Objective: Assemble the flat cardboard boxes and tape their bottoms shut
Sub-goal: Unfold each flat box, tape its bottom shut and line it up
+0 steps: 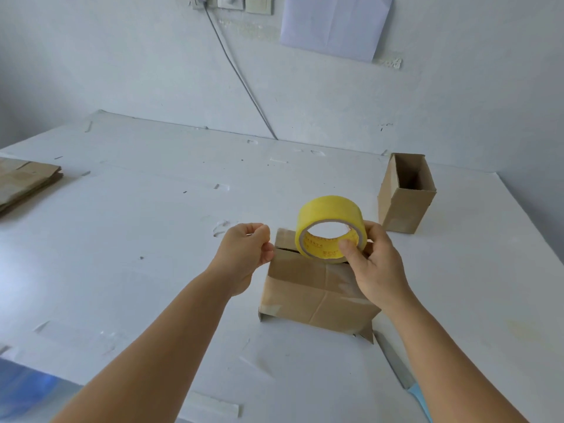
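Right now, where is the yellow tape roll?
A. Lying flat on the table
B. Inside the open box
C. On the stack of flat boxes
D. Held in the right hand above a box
D: the right hand grips the tape roll over the box.

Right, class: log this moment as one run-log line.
step: taping box bottom | right hand: holds tape roll above box | left hand: pinched near roll, tape end not visible | finished box: upright behind

A white table (137, 239) meets a pale wall (122, 71) bearing sockets (232, 1).
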{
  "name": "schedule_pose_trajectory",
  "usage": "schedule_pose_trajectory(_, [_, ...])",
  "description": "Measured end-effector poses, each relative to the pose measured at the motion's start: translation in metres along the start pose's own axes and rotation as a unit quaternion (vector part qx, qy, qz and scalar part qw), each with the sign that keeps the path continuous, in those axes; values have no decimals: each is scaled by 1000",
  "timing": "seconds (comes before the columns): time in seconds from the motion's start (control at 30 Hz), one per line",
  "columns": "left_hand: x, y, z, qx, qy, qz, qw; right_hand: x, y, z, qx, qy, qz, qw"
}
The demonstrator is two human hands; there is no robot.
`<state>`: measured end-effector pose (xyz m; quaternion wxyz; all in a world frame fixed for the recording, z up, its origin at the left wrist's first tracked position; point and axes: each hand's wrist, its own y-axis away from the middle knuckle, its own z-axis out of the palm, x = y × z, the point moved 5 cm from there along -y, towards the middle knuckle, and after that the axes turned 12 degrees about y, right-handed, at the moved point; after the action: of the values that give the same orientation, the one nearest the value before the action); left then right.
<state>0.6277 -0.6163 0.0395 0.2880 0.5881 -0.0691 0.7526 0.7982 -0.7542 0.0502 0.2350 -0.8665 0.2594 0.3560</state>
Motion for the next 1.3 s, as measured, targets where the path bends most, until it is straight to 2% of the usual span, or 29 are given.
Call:
schedule_pose_trajectory(0.2, [-3,-2,1,4,32,9,999,-1,1,9,-106,41,-6,994])
schedule_pose_trajectory(0.43, [-9,-6,-7,22,-8,28,999,4,10,17,-70,-31,14,997])
schedule_pose_trajectory(0.57, [-14,-9,-8,40,13,2,999,3,6,24,-52,-13,20,998])
schedule_pose_trajectory(0.67, [-18,-13,-14,52,13,-6,999,-1,5,34,-42,24,-7,999])
schedule_pose_trajectory(0.77, [-19,-14,-25,67,0,17,998,-6,6,42,-24,50,-30,998])
schedule_pose_trajectory(0.93, [-25,-17,-41,101,19,47,994,-11,5,47,17,14,-24,999])
schedule_pose_trajectory(1.13, [-33,-21,-56,115,45,43,991,-15,5,53,3,38,-42,998])
schedule_pose_trajectory(1.3, [-31,-27,-73,105,-9,34,994,-19,7,60,-2,57,-78,995])
